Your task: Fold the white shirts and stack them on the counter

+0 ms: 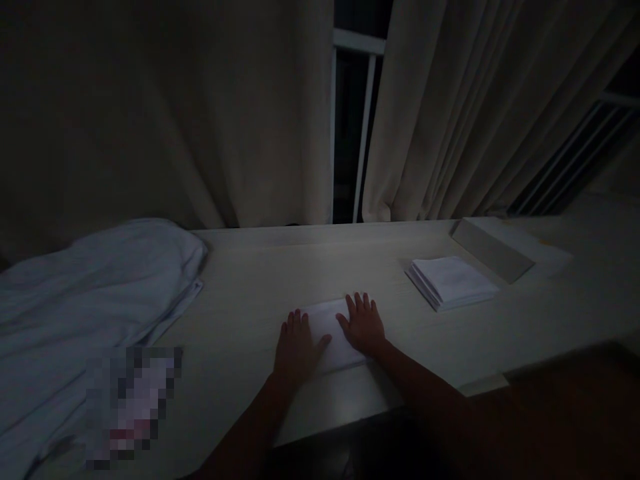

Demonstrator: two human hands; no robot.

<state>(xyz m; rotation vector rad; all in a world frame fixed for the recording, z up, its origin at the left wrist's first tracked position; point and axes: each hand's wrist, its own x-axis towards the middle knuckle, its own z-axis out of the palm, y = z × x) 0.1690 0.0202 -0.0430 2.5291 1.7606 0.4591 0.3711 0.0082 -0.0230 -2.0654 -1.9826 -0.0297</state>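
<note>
Head view: left hand (296,347) and right hand (364,325), both flat with fingers spread, press the folded white cloth (331,333) onto the tabletop (250,293).

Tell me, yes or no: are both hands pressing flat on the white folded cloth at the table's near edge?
Yes. The left hand and right hand both lie palm-down on the white folded cloth, fingers spread.

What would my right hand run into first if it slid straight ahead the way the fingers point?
Past the folded white cloth it presses, the right hand looks to have bare table ahead, then probably the curtain at the back edge. The stack of folded cloths sits off to the right.
</note>
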